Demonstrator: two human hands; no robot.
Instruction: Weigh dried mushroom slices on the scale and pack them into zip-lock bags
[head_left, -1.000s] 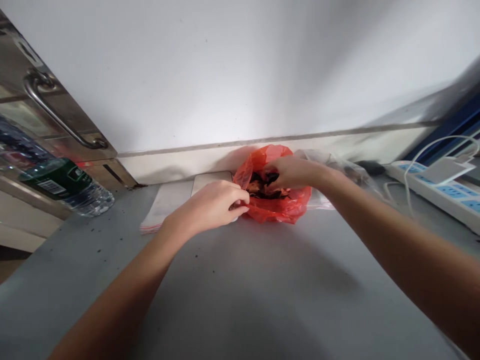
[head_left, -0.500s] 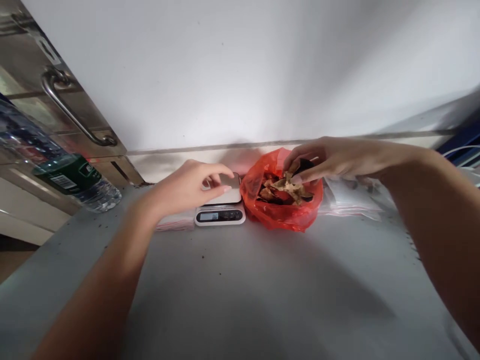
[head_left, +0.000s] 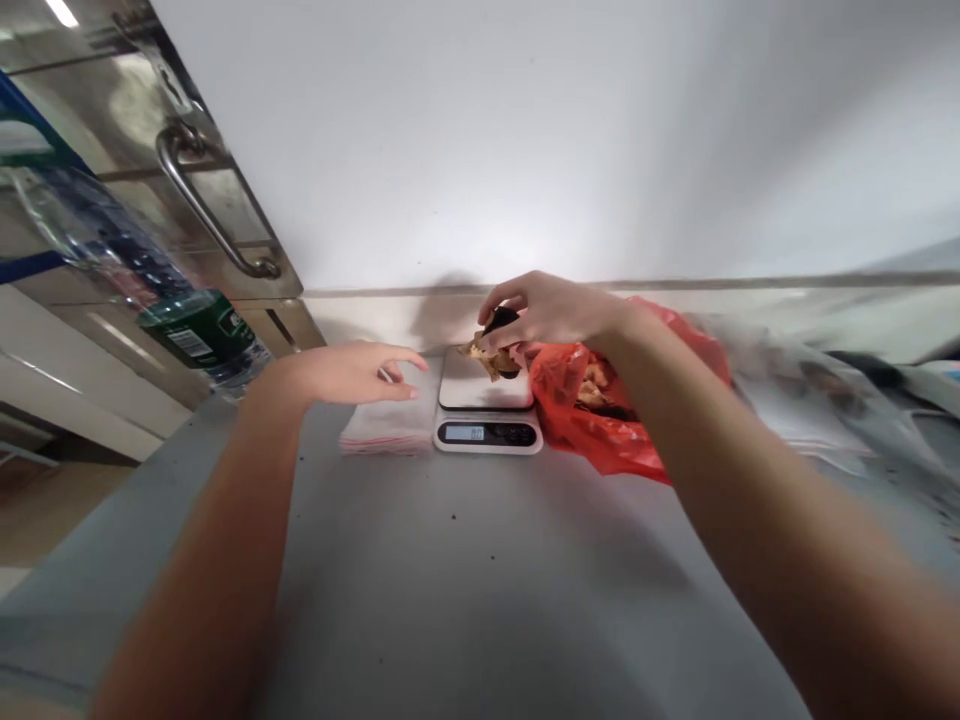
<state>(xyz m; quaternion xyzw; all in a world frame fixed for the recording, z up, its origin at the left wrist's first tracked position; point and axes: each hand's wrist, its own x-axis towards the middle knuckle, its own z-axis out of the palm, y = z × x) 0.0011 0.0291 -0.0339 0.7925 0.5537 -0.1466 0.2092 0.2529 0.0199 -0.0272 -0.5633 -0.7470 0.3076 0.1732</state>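
Right hand: (head_left: 555,308) fingers and thumb closed on a few dried brown pieces (head_left: 489,362), dark on one side, pale and ragged on the other.
Pieces in hand: over the scale (head_left: 463,396); from where I stand, cannot tell if they touch its plate.
Readout: (head_left: 465,433) lit, appears to show zeros.
Left hand: (head_left: 349,372) thumb and forefinger parted, nothing between them; near the stack of clear bags (head_left: 386,428), contact unclear.
Stack: flat on the grey table (head_left: 465,610), just left of the scale, reddish edges facing the person.
Red bag: (head_left: 600,445) right of the scale, mouth open, more dried pieces (head_left: 595,385) inside; right forearm crosses above.
Bottle: (head_left: 199,335) green label, far left, beyond the left wrist.
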